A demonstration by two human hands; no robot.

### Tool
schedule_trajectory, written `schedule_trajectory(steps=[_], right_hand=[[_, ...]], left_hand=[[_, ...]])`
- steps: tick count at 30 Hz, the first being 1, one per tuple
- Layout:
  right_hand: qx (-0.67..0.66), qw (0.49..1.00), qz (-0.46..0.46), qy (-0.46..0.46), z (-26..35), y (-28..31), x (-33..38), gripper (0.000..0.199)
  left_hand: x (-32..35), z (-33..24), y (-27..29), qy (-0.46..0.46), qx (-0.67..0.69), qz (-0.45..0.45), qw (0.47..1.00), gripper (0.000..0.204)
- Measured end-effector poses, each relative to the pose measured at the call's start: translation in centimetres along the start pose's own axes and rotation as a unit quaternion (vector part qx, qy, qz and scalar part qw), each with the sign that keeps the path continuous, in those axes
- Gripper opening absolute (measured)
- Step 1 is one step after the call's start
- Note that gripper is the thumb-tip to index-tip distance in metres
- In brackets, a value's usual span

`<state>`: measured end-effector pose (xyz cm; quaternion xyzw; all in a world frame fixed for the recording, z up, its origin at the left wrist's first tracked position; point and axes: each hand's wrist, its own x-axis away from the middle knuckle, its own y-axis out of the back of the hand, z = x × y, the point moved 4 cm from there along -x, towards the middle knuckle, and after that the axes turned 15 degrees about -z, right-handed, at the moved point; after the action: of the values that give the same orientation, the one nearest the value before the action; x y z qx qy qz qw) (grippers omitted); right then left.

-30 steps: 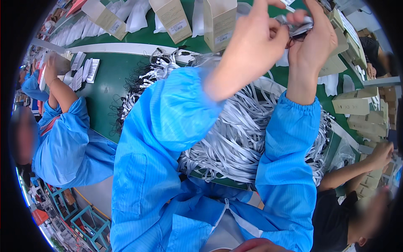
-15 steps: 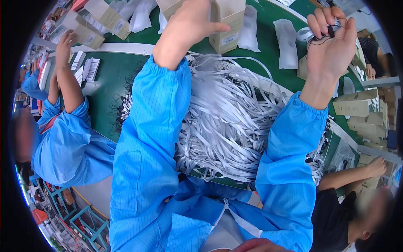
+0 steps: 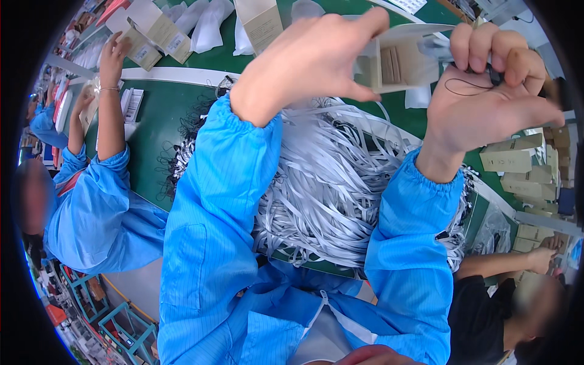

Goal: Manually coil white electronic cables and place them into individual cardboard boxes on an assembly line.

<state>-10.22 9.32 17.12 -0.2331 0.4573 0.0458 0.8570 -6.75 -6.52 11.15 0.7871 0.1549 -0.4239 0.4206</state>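
My left hand (image 3: 304, 58) is curved around the left side of an open cream carton (image 3: 420, 64), with thumb and forefinger wide around it. The carton is tilted, and a brown cardboard insert (image 3: 390, 65) shows inside. My right hand (image 3: 480, 100) is closed on a lanyard, whose black clip (image 3: 496, 76) and thin black loop show at the palm. A blurred pale strap lies between its fingers and the carton's mouth. Below both hands a big heap of white lanyards (image 3: 322, 188) with black cords covers the green table (image 3: 152, 152).
More open cartons (image 3: 258, 27) and white foam sleeves (image 3: 210, 24) stand along the far side. Stacked cartons (image 3: 517, 155) are on the right. One co-worker in blue (image 3: 103, 213) works on the left, another in black (image 3: 480, 316) on the right. A white rail (image 3: 170, 74) crosses the table.
The carton has moved right with my left hand and tipped so that its inside shows. My right hand has come lower and turned, with the lanyard now near the carton's opening.
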Motion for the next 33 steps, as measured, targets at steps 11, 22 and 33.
schedule_trajectory(steps=[11,22,33], right_hand=[[-0.234,0.952,0.041,-0.196,-3.9,-1.2,1.2,0.069],[0.059,0.981,0.110,-0.148,-6.2,1.4,1.0,0.083],[0.218,0.939,0.204,-0.170,-6.1,4.6,1.8,0.065]], left_hand=[[-0.1,-0.5,-0.2,0.095,0.014,-0.024,0.995,0.073],[0.4,-0.4,-1.9,0.147,0.015,0.031,0.989,0.074],[1.4,-1.2,-4.0,0.139,-0.020,0.067,0.988,0.079]])
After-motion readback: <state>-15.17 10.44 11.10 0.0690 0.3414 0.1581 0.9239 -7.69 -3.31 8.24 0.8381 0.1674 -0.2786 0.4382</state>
